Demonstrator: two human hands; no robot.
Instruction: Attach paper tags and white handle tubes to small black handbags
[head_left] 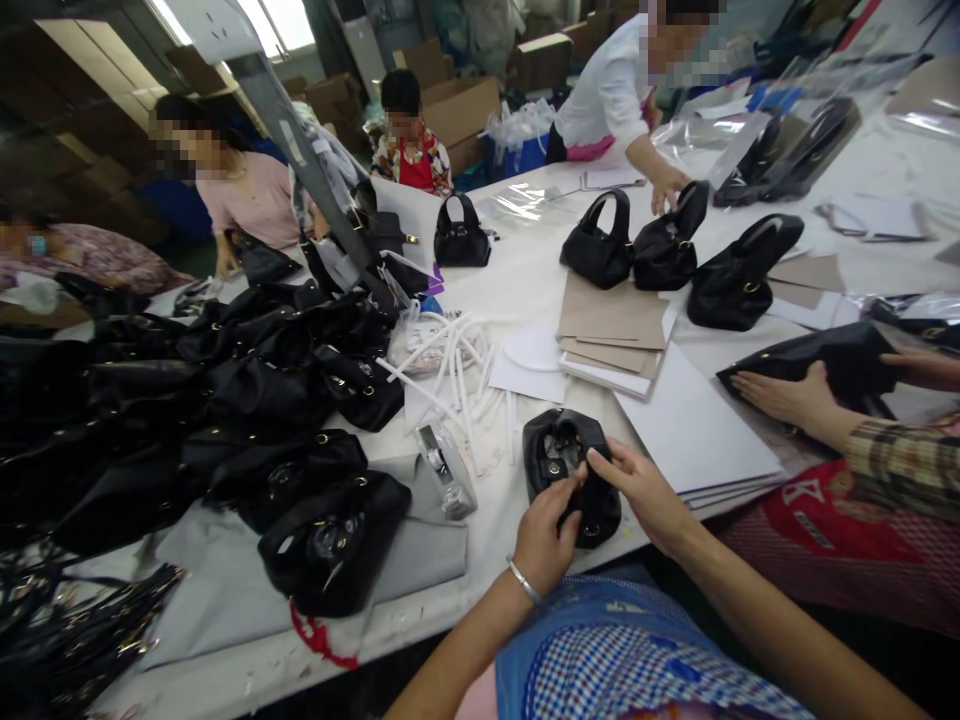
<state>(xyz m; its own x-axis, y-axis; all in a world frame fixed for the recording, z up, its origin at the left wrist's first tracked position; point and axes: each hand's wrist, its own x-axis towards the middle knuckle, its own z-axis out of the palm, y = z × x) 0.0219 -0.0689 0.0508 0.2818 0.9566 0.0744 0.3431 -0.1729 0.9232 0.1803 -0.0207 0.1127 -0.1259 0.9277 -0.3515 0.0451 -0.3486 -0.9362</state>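
Note:
A small black handbag [559,460] lies on its side at the near edge of the white table [525,280], its mouth towards me. My left hand [544,535], with a bracelet on the wrist, grips the bag's near side. My right hand [641,490] is closed on the bag's right edge, its fingertips on the strap by the opening. Both hands hold the same bag.
A heap of black bags [225,400] covers the left of the table, with white sticks [457,370] and a tape dispenser [446,470] nearby. Brown card sheets [611,320] and white boards [690,420] lie to the right. A neighbour's hand [787,395] presses a black bag; other people work across the table.

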